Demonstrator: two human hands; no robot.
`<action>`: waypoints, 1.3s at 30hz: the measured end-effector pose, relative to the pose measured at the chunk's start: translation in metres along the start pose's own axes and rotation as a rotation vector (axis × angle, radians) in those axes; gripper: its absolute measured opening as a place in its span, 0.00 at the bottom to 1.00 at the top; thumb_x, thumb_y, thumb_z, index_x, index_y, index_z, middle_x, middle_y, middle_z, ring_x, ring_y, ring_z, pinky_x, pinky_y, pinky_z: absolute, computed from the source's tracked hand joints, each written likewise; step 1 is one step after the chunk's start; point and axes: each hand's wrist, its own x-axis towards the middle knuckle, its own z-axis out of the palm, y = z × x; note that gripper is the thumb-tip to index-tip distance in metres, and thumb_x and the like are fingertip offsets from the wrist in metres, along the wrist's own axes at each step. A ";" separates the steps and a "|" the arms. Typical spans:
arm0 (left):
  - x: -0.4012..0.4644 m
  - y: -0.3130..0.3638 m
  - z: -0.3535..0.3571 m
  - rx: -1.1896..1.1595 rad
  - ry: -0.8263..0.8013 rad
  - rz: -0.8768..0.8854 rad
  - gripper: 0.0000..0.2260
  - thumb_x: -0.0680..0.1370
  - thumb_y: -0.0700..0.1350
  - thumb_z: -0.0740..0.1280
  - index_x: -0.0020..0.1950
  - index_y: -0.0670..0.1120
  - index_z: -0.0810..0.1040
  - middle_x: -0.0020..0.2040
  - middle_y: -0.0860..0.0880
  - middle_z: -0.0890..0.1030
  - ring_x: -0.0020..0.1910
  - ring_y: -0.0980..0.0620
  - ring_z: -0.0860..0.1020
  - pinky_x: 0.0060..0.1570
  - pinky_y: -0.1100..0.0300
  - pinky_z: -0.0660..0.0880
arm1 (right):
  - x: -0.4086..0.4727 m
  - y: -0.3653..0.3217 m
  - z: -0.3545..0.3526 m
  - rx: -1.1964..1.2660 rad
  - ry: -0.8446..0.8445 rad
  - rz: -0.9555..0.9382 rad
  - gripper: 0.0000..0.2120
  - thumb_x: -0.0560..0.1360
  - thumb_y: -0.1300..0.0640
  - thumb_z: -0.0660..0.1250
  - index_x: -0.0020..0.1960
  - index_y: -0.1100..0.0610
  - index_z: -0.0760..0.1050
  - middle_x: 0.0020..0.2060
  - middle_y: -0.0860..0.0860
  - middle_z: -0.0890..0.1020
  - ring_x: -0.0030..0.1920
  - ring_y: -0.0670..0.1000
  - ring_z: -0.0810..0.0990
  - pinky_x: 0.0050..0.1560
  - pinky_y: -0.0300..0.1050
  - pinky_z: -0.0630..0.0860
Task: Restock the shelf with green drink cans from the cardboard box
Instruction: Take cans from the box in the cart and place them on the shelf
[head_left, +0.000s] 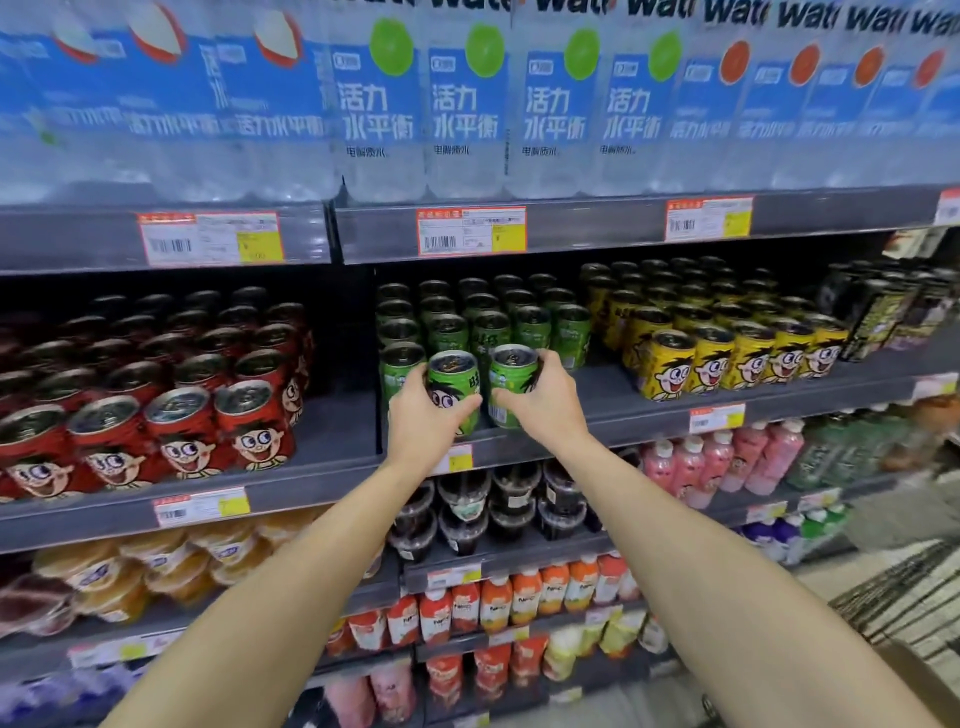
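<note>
My left hand (422, 415) grips a green drink can (453, 382) with a cartoon face, held at the front edge of the middle shelf (649, 410). My right hand (543, 402) grips a second green can (509, 376) just to the right of it. Both cans are upright, in front of several rows of the same green cans (483, 322) standing on the shelf. Another green can (397, 366) stands just left of my left hand. A corner of the cardboard box (914, 675) shows at the bottom right.
Red cans (156, 415) fill the shelf section to the left, yellow cans (727, 353) the section to the right. Bare shelf shows right of the green cans. Water bottles (467, 104) stand above, cups and bottles below. A wire basket (893, 587) sits at the lower right.
</note>
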 end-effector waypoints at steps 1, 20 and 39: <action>0.001 0.001 0.003 -0.002 0.008 0.003 0.27 0.69 0.49 0.79 0.64 0.46 0.73 0.53 0.54 0.79 0.51 0.57 0.77 0.51 0.62 0.72 | 0.002 0.000 0.001 0.007 -0.002 -0.008 0.35 0.70 0.52 0.77 0.71 0.56 0.64 0.64 0.53 0.75 0.63 0.54 0.75 0.60 0.53 0.75; -0.013 -0.009 0.036 0.144 0.103 -0.036 0.32 0.72 0.52 0.76 0.71 0.49 0.65 0.60 0.53 0.76 0.57 0.55 0.76 0.57 0.52 0.77 | 0.028 0.042 0.001 0.088 -0.168 -0.191 0.37 0.69 0.50 0.77 0.71 0.55 0.63 0.65 0.52 0.74 0.64 0.54 0.74 0.60 0.50 0.74; -0.026 0.001 0.061 0.288 0.356 -0.047 0.29 0.75 0.49 0.73 0.70 0.41 0.66 0.64 0.44 0.70 0.63 0.45 0.72 0.60 0.53 0.70 | 0.021 0.046 0.004 0.127 -0.140 -0.190 0.34 0.69 0.51 0.77 0.69 0.54 0.64 0.64 0.51 0.73 0.62 0.54 0.75 0.59 0.55 0.76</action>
